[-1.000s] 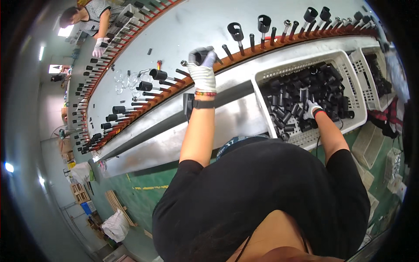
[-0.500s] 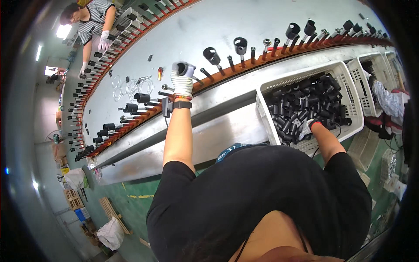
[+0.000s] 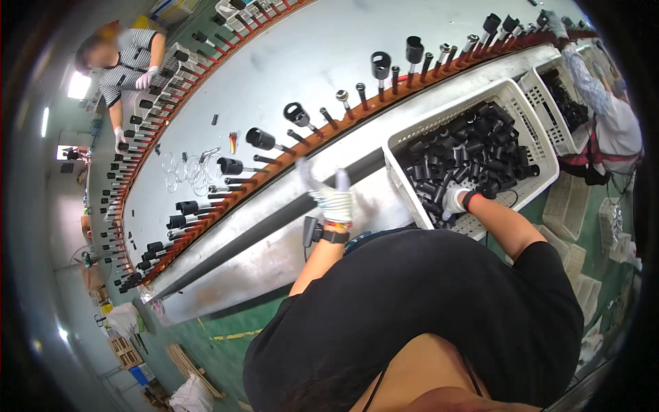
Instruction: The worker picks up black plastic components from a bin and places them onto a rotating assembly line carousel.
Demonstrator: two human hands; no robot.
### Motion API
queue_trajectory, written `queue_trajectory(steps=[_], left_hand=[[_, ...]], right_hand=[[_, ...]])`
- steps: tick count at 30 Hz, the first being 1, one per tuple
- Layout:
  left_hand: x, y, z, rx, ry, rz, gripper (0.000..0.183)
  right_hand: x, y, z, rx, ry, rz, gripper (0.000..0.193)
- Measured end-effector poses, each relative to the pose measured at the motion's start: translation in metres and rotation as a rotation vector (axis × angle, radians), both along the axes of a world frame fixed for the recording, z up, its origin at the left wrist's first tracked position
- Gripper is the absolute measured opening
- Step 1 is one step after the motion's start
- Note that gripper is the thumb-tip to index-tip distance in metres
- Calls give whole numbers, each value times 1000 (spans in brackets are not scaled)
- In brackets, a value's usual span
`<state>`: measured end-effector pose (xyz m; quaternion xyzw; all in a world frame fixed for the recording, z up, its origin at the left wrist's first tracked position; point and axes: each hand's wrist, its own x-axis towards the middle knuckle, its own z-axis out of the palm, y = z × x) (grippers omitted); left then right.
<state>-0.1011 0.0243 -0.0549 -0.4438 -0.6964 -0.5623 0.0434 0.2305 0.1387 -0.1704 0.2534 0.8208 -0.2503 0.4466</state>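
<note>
My left hand (image 3: pixel 331 199), in a white glove, hangs over the metal ledge (image 3: pixel 261 257), its fingers spread and empty, slightly blurred. Beyond it, black hollow cups (image 3: pixel 261 139) stand on pegs along the curved orange-brown rail (image 3: pixel 316 143); the hand is apart from them. My right hand (image 3: pixel 453 203), also gloved, reaches into the white plastic crate (image 3: pixel 546 147) at its near left end. It touches the heap of short black cylindrical sleeves (image 3: pixel 473 147). Its fingertips are hidden among them, so whether it grips one does not show.
A second crate (image 3: pixel 559 137) of black parts stands farther right, beside a person in patterned sleeves (image 3: pixel 590 86) reaching to the rail. Another gloved person (image 3: pixel 130 65) is at the far left. Clear tubing (image 3: pixel 189 172) lies on the grey table (image 3: pixel 274 69).
My left hand has let go of a black cup at the rail and drawn back toward me and right. The view has shifted, and the pegs appear farther left. My right hand stays in the crate.
</note>
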Motion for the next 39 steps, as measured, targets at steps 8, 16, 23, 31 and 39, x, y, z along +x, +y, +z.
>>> queue_trajectory(steps=[8, 16, 23, 31, 39], left_hand=[[92, 40, 61, -519, 5, -1082, 60], [99, 76, 76, -495, -561, -1035, 63], [78, 99, 84, -273, -738, -932, 60], [52, 139, 122, -294, -694, -741, 47], [9, 240, 144, -764, 246, -417, 50]], right_hand=[[-40, 17, 146, -333, 1172, -1039, 26], [-27, -1, 204, -201, 1309, -1202, 24], [15, -3, 202, -354, 1315, -1490, 31], [30, -21, 178, -362, 1245, -1540, 22], [26, -16, 180, -408, 1319, -1489, 19]])
